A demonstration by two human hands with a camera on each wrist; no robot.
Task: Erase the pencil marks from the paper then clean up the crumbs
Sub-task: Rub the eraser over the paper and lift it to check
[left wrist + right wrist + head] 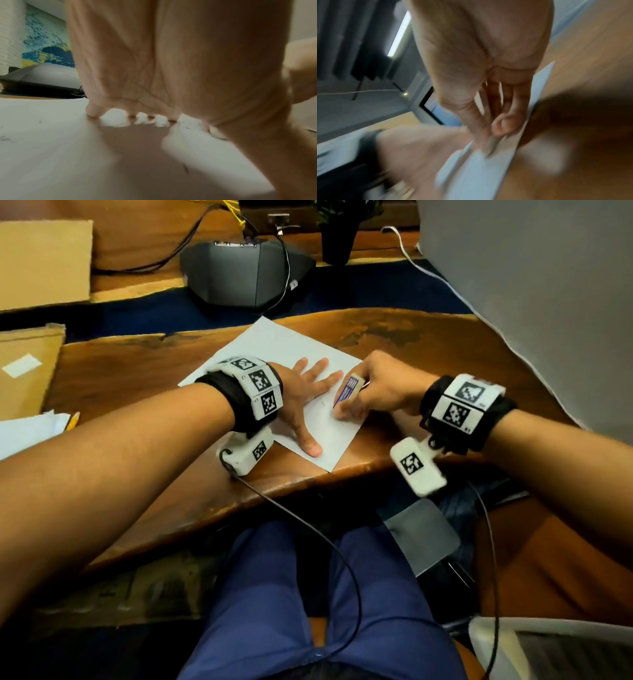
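A white sheet of paper [270, 350] lies at an angle on the wooden table [137, 364]. My left hand [308, 392] lies flat on it with straight, spread fingers, pressing it down. My right hand [373, 388] grips a white eraser with a purple printed sleeve [347, 392], its lower end on the paper by a faint pencil mark [323, 404]. In the left wrist view the left fingertips [92, 112] press the paper [42, 135], and small dark eraser crumbs [186, 168] lie scattered on it. The right wrist view is blurred; the right hand [488, 108] is over the paper [479, 169].
A dark grey device with cables [246, 275] sits behind the paper. Cardboard pieces [37, 261] lie at the far left, with papers and a yellow pencil [72, 421] near the left edge. A dark plant pot [337, 237] stands at the back. The table's front edge [308, 477] is close to my lap.
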